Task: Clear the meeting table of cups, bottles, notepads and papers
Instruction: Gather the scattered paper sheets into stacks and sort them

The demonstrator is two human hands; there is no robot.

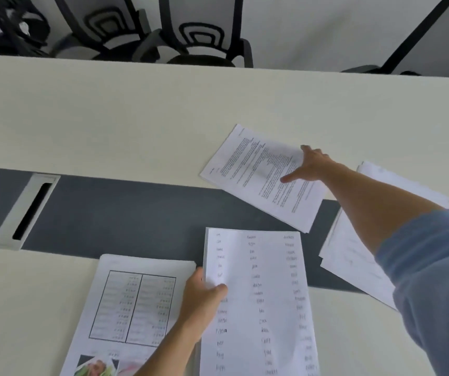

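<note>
Paperwork covers the near right part of the cream meeting table, which has a dark grey strip running across its middle.

The person's left hand grips the left edge of the word-list sheets. The thumb is clamped on top and the fingers are hidden beneath. These pages carry three columns of handwritten-looking words and are held close to the person, with the far end over the grey strip.

Just left of that hand lies the grid-form stack, flat on the table. It has a boxed table printed on it and coloured pictures at its near end.

The right hand, on a bare forearm coming out of a blue sleeve, is stretched far across the table. Its fingers are straight and spread apart over the printed-text stack, and the fingertips appear to rest on the top page. That stack sits askew, partly on the cream surface and partly over the grey strip.

Under the forearm lie loose white sheets, and a further pile sits beyond them toward the right edge.

A pale cable slot cover is set into the grey strip at the left. Black-framed office chairs stand along the far side.
</note>
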